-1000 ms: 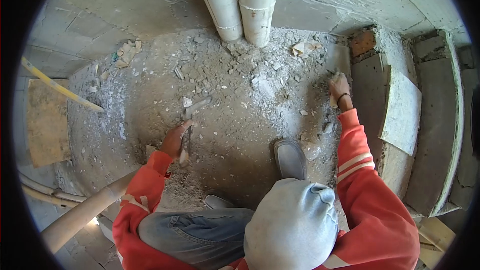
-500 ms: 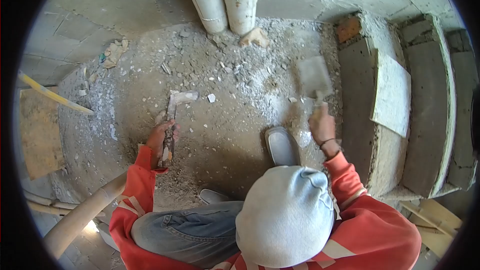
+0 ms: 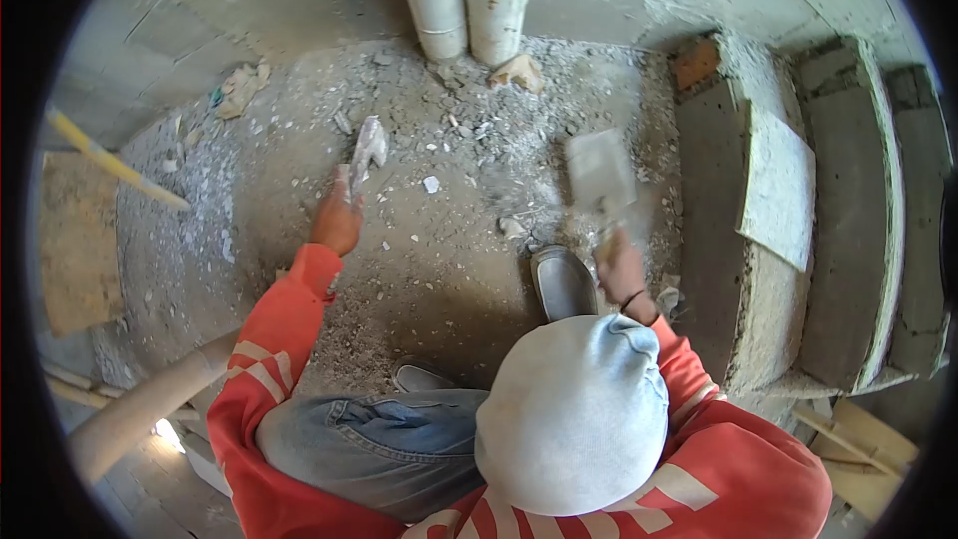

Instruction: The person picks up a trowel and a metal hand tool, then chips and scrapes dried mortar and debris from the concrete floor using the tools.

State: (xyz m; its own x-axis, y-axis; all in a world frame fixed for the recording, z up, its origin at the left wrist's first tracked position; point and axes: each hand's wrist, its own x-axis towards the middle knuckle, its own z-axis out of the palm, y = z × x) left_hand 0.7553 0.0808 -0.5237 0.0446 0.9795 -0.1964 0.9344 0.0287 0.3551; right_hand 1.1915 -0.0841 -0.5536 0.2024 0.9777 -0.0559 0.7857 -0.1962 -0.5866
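My left hand (image 3: 338,221) is closed round the handle of a dusty, plaster-crusted hammer (image 3: 370,147), held over the rubble-strewn floor (image 3: 429,269) with its head pointing away from me. Most of its handle is hidden by the hand. On the right, my right hand (image 3: 621,269) grips a trowel (image 3: 601,169) with a flat, squarish blade. The blade hangs over or rests on loose debris; motion blur keeps me from telling which. A small white chip (image 3: 431,185) lies between the two tools.
Two pale pipes (image 3: 496,0) stand against the back wall, a stone chunk (image 3: 516,74) at their foot. Concrete steps (image 3: 710,210) rise at the right, with a loose board (image 3: 777,185) on them. A yellow hose (image 3: 115,162) and a thick pole (image 3: 150,404) are at the left.
My left hand has reached forward with the hammer, whose head has turned from pointing right to pointing away. My right hand and the trowel have shifted left and slightly nearer to me.
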